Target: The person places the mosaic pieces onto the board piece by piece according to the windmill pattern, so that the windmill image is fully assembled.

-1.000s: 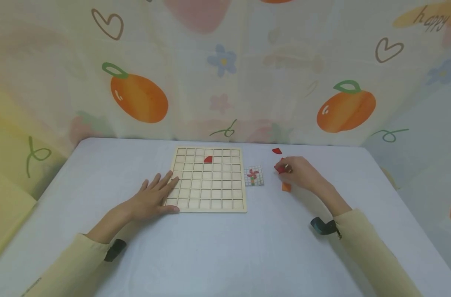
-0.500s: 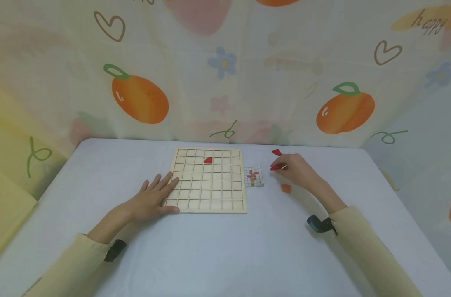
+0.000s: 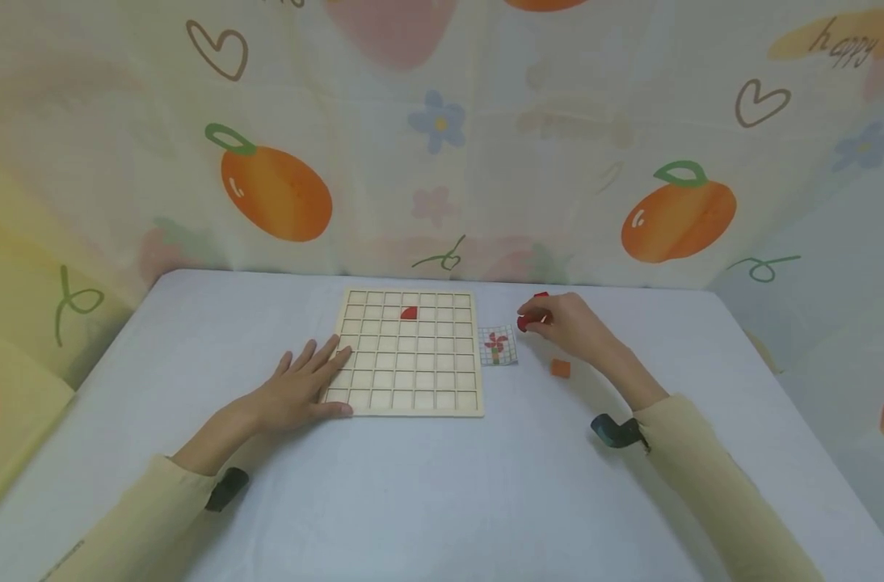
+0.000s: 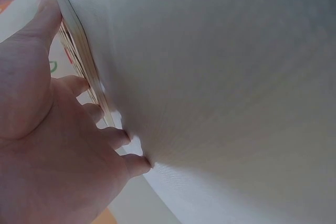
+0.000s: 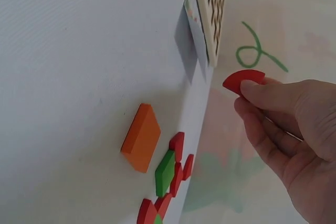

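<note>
My right hand pinches a red quarter-round piece between thumb and fingers, raised off the table, as the right wrist view also shows the piece and hand. My left hand rests spread on the left edge of the wooden grid board; in the left wrist view that hand touches the board's edge. One red piece lies in a cell in the board's upper part. Beside the board is a small card with a printed pinwheel-like flower on a grid.
An orange square piece lies on the table right of the card, with another red piece behind my right hand. The right wrist view shows a green piece among several red ones. A patterned curtain hangs behind the table.
My right hand has lifted the red piece and moved left with it, toward the card, uncovering more of the orange piece. My left hand stays in place on the board.
</note>
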Available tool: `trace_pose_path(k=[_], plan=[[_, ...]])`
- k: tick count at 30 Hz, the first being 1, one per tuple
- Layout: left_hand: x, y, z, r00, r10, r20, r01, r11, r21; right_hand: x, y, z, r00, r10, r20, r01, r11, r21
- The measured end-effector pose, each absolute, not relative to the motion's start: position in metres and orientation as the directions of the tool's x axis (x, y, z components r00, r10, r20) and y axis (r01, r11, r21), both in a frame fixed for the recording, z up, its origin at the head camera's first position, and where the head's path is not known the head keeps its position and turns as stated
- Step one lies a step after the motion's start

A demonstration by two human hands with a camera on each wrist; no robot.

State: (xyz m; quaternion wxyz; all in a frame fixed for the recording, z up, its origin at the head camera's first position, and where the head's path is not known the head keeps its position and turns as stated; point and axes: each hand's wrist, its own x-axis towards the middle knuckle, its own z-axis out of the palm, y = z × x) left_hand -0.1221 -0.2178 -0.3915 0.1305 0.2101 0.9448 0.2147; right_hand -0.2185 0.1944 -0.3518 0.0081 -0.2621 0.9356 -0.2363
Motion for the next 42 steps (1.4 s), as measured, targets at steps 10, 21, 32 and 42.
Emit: trace_pose_path(k=[10, 21, 32, 42], plan=[[-0.123, -0.219, -0.392, -0.878, 0.452, -0.157, 0.342, 0.821, 0.457, -0.224, 0.18, -0.351, -0.837, -0.528, 0.142, -0.528, 0.713, -0.462], [-0.122, -0.219, -0.392, -0.879, 0.451, -0.155, 0.339, 0.82, 0.461, -0.226, 0.161, -0.352, -0.852, -0.518, 0.075, -0.478, 0.71, -0.517], [-0.122, -0.218, -0.394, -0.877, 0.46, -0.137, 0.35, 0.809, 0.473, -0.226, 0.139, -0.354, -0.868, -0.494, 0.057, -0.445, 0.721, -0.531], [-0.122, -0.218, -0.392, -0.876, 0.454, -0.159, 0.338, 0.817, 0.468, -0.233, 0.117, -0.353, -0.871, -0.488, 0.059, -0.445, 0.732, -0.516]])
